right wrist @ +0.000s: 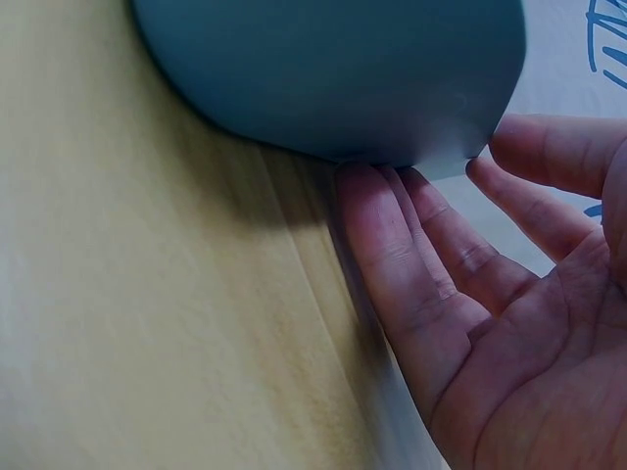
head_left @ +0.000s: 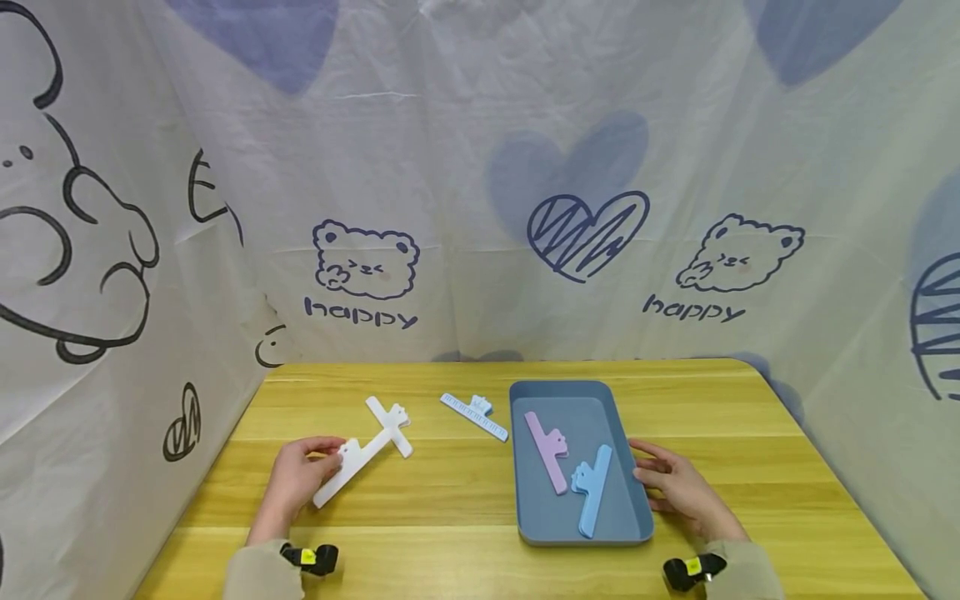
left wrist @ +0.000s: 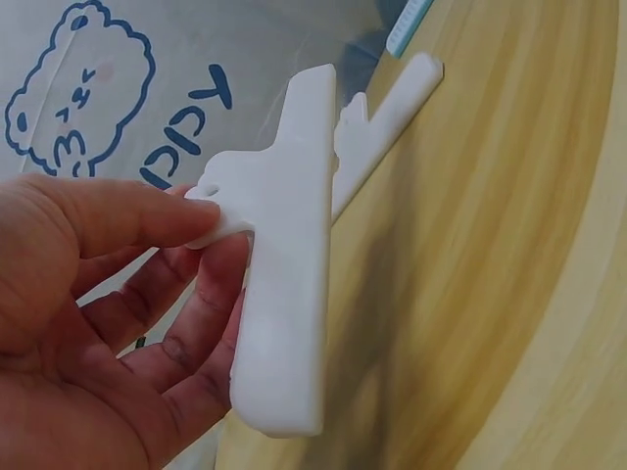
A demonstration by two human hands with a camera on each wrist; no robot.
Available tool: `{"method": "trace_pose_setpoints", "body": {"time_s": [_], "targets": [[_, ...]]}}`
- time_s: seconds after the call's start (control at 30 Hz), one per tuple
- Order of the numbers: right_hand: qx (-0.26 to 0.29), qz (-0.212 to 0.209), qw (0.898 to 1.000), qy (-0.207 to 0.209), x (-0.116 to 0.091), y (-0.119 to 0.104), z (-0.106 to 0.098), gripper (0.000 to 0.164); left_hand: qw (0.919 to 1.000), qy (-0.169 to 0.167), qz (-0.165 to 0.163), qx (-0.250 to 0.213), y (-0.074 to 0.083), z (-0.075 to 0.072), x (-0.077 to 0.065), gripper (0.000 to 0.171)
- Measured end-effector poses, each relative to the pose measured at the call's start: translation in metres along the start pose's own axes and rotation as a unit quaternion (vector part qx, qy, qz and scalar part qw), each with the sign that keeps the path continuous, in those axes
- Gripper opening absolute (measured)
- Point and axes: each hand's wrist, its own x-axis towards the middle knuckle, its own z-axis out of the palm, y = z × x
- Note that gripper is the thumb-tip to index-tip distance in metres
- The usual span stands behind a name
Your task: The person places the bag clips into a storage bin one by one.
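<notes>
In the left wrist view, a white sealing clip (left wrist: 284, 284) is pinched at its scalloped grip between the thumb and fingers of my left hand (head_left: 296, 475). Its long bar slants across the left part of the table, the upper end overlapping a second white clip (head_left: 376, 408) that lies behind. My right hand (head_left: 686, 492) touches the outer right wall of a blue-grey tray (head_left: 555, 530) with its fingertips, fingers fairly straight. Inside the tray are a pink clip (head_left: 546, 454) and a blue clip (head_left: 595, 492), apart from each other.
A light-blue clip (head_left: 474, 415) with markings along its bar lies left of the tray, near its back corner. The wood-grain table (head_left: 420, 550) ends at a printed cloth curtain (head_left: 465, 250) behind, with another cloth side (head_left: 97, 417) on the left.
</notes>
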Motion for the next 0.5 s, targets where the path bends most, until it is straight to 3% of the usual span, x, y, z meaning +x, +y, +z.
{"method": "trace_pose_setpoints", "body": {"time_s": [0.5], "targets": [[-0.004,0.002,1.0,-0.002,0.0,0.0,-0.001,0.057,0.9977,0.014,0.014,-0.065,0.021,0.016,-0.006,0.025]]}}
